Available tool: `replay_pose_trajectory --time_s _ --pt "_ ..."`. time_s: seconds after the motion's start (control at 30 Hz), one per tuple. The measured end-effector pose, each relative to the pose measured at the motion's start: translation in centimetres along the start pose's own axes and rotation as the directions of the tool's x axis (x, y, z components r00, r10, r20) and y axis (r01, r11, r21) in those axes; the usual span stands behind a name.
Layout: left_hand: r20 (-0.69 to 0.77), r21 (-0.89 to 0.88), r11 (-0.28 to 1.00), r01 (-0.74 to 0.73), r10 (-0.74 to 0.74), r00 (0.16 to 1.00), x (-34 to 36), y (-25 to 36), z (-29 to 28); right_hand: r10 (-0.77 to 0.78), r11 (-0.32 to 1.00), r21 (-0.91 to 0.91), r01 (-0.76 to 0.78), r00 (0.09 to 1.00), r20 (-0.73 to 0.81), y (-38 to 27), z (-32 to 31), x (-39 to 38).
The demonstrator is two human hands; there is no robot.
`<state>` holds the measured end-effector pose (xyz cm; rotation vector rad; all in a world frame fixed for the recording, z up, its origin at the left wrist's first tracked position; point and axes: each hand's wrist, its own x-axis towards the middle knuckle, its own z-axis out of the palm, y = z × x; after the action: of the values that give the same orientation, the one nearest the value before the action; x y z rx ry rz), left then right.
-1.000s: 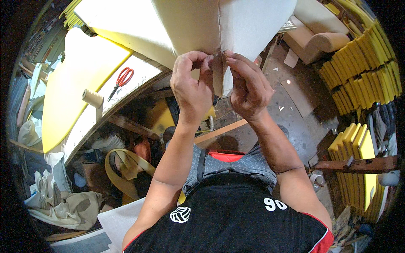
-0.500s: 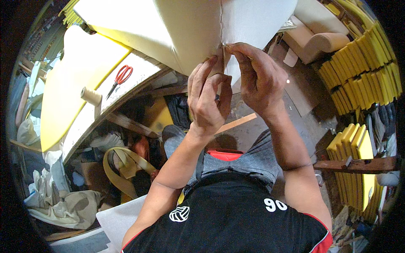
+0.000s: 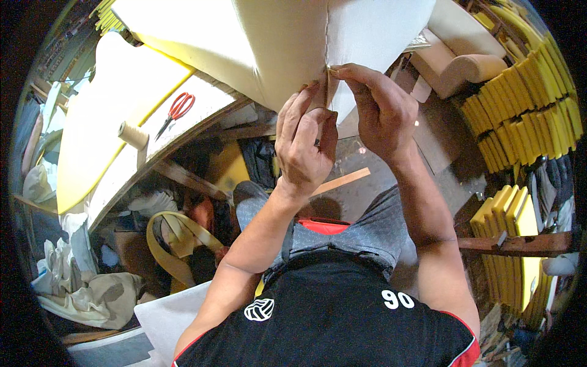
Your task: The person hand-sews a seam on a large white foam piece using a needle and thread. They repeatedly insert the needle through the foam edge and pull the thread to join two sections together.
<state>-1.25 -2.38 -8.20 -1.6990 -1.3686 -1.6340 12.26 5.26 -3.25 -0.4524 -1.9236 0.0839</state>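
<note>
A white fabric-covered cushion [image 3: 284, 43] fills the top middle, with a stitched seam [image 3: 327, 30] running down to its lower edge. My right hand [image 3: 386, 113] is closed in a pinch at the lower end of this seam; the small thing between its fingertips cannot be made out. From there a fine thread [image 3: 330, 103] runs down to my left hand [image 3: 304, 147]. The left thumb and forefinger are pinched on the thread, and the other fingertips rest against the fabric left of the seam.
At left, red-handled scissors [image 3: 176, 113] and a thread spool [image 3: 133, 135] are on a white-topped board [image 3: 199, 101] beside yellow foam [image 3: 79, 165]. Yellow foam slabs [image 3: 513, 110] are stacked at right near a beige armchair [image 3: 455, 67]. A wooden bar [image 3: 520, 244] juts in below.
The view has shifted slightly, moving the cushion a little to the right in the picture. Both hands keep their pinch at the seam, the right one slightly turned.
</note>
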Motion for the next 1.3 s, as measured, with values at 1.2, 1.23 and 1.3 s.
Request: replay_pose_trajectory --time_s 1.2,1.23,1.3 --pt "0.035 -0.023 1.0 0.008 -0.008 0.999 -0.2 0.0 -0.3 -0.009 0.999 0.033 0.002 0.977 0.213 -1.8 -2.1 3.7" --pt "0.037 -0.016 1.0 0.009 -0.008 0.999 -0.2 0.1 -0.3 0.018 0.999 0.024 -0.025 0.972 0.235 -1.8 -2.3 4.1" --pt "0.031 -0.014 1.0 0.011 -0.011 0.999 -0.3 0.0 -0.2 0.074 0.997 0.003 -0.078 0.957 0.281 -1.6 -2.6 4.6"
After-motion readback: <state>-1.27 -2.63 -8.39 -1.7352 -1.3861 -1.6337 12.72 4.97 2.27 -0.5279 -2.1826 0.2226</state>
